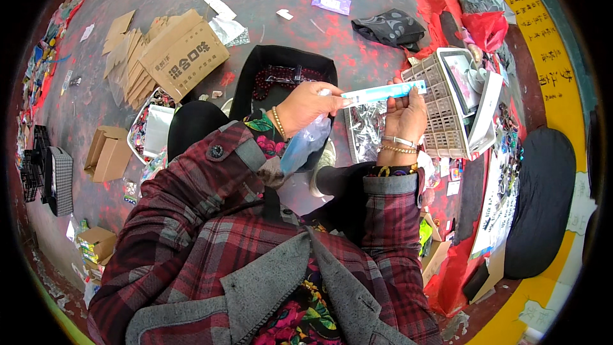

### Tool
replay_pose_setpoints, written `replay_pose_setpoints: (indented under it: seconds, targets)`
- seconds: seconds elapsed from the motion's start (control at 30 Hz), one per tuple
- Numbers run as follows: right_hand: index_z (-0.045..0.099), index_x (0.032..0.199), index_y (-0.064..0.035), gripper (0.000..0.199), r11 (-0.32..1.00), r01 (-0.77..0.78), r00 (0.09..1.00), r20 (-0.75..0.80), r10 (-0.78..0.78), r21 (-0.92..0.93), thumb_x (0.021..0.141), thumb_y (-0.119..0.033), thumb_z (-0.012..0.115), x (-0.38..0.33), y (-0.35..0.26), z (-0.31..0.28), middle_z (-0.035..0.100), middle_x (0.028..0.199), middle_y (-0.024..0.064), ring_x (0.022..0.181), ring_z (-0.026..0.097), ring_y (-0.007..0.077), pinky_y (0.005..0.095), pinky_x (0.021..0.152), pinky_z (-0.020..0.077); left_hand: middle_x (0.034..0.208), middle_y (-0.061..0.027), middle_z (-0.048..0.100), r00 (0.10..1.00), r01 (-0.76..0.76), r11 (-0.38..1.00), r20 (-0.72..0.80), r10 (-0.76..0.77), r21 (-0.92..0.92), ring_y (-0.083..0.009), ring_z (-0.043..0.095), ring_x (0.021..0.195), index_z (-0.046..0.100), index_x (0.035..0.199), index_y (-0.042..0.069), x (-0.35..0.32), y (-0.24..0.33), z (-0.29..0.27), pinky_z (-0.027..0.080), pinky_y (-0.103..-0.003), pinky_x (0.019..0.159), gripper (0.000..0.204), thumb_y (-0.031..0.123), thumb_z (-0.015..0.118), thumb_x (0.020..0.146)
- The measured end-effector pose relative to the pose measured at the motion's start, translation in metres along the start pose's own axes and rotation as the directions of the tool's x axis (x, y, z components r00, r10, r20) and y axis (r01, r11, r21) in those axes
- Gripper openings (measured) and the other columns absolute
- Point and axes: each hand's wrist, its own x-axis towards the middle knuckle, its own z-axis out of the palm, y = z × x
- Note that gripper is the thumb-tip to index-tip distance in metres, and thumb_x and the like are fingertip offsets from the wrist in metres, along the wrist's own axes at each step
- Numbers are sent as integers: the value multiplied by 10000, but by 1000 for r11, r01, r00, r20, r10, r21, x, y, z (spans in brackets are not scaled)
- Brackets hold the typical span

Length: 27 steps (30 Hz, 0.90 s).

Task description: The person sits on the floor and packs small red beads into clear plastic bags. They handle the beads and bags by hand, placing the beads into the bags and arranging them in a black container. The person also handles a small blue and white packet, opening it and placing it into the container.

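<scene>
A narrow blue-and-white packet (383,93) stretches between my two hands in front of me. My left hand (308,107) pinches its left end, and a crumpled translucent bluish plastic bag (309,143) hangs below that same hand. The fingertips of my right hand (407,117) grip the packet's other end, palm turned up. Below and behind my left hand sits a black fabric bin (249,73) with dark red beads (268,81) inside. Close to my right hand lie several small items in clear wrapping (369,131) in a tray. What the packet contains cannot be made out.
A beige plastic basket (442,112) holding flat white and dark things stands at the right. Flattened cardboard boxes (182,57) lie at the left, above an open carton (107,153). A dark patterned bag (389,27) and a purple packet (331,1) rest on the floor ahead.
</scene>
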Motion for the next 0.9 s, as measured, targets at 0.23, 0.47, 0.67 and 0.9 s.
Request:
replay_pose_setpoints:
  seconds: [0.23,0.47,0.67,0.9]
  targets:
    - [434,1063,-7,206,999,-7,998,61,5,37,927,-160,408,-4,1,4,599,981,185,821,622,244,245,579,517,742,-45,617,985,-123,992,-124,121,-11,-45,495,602,615,909,-4,6,-11,-11,378,-174,535,165,129,615,810]
    - [545,938,-39,98,995,0,991,136,-13,96,870,-108,533,-3,1,1,613,877,77,721,611,164,236,546,510,819,-109,638,972,-98,949,-234,26,-300,-109,577,644,547,939,-5,6,-2,-18,454,-208,567,174,111,603,822]
    - [580,883,-40,56,997,10,980,198,-24,70,828,-47,583,0,3,0,611,814,41,700,607,148,231,564,512,834,-124,634,972,-54,912,-232,-45,-406,-113,563,594,532,888,24,6,1,-24,443,-226,518,121,93,601,816]
    - [584,891,-29,65,996,-9,971,239,-14,92,826,-25,579,-2,4,-1,613,821,45,692,608,151,233,586,522,849,-140,637,982,-62,917,-189,-15,-394,-128,587,646,535,885,28,4,0,-25,467,-223,561,119,50,614,799]
